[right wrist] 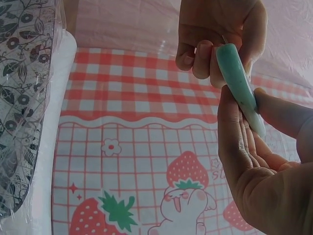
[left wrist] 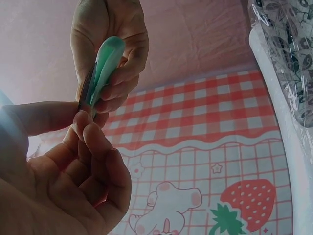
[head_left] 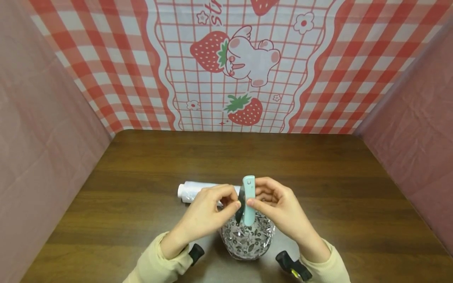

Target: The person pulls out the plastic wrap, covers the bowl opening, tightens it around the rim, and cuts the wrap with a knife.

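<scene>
A folding knife with a mint-green handle (head_left: 249, 212) and a dark blade (head_left: 240, 204) is held upright in the head view, its blade partly out beside the handle. My right hand (head_left: 283, 206) grips the handle between thumb and fingers. With thumb and forefinger, my left hand (head_left: 209, 214) pinches the blade. In the left wrist view the blade (left wrist: 87, 90) lies close along the handle (left wrist: 108, 58). Below the hands stands a patterned container (head_left: 245, 243), black leaves on a light ground, with clear film over it; its exact kind is unclear.
A white roll of clear film (head_left: 192, 191) lies behind the left hand, partly hidden by it. The brown wooden table (head_left: 148, 165) reaches back to a red-checked strawberry cloth (head_left: 244, 98). Pink cloth (head_left: 53, 149) hangs at both sides.
</scene>
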Demonstrator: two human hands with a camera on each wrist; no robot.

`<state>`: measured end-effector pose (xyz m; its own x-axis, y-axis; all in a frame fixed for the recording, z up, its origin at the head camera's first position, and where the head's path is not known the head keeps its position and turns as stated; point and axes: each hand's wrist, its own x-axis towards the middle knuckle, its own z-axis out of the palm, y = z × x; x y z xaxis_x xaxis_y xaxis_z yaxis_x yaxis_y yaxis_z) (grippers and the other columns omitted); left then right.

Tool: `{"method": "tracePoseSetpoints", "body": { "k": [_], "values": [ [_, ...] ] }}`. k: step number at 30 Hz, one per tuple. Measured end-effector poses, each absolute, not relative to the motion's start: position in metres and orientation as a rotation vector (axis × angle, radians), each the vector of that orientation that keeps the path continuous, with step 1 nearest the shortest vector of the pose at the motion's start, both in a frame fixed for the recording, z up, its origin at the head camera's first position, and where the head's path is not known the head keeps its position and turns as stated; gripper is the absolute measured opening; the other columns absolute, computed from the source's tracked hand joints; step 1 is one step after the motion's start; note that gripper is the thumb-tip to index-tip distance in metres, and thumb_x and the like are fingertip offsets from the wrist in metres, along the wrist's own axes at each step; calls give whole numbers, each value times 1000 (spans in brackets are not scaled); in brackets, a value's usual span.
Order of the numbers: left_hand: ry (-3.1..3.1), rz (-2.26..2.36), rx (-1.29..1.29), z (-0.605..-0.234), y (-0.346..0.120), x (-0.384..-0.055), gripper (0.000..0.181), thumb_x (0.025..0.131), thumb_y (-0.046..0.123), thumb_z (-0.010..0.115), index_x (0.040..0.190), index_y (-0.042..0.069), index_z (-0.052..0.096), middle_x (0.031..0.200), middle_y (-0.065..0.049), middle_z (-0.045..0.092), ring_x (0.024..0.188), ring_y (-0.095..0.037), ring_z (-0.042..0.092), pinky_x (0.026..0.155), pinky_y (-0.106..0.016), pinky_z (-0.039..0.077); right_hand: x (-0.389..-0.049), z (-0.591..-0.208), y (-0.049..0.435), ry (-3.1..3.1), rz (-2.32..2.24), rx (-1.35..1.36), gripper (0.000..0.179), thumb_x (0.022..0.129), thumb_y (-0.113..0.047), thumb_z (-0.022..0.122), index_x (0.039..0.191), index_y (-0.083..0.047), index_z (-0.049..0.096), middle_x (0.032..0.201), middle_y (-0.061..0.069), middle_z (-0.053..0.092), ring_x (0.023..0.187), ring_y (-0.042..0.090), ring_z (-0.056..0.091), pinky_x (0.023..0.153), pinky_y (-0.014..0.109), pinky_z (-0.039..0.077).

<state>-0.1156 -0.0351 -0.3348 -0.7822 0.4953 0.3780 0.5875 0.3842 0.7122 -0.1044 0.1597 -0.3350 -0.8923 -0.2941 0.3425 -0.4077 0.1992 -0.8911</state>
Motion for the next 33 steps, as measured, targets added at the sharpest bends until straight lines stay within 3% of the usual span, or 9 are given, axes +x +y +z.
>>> {"method": "tracePoseSetpoints", "body": {
  "k": [33],
  "values": [
    [-2518, -1309, -857, -330, -43, -114, 10, 79, 12, 64, 74, 19, 59, 76, 11, 61, 72, -1, 57, 67, -21, 45, -104, -336, 160, -2342, 1754, 718, 34, 79, 2, 64, 113, 3, 56, 87, 16, 65, 76, 7, 62, 68, 27, 53]
  ]
}}
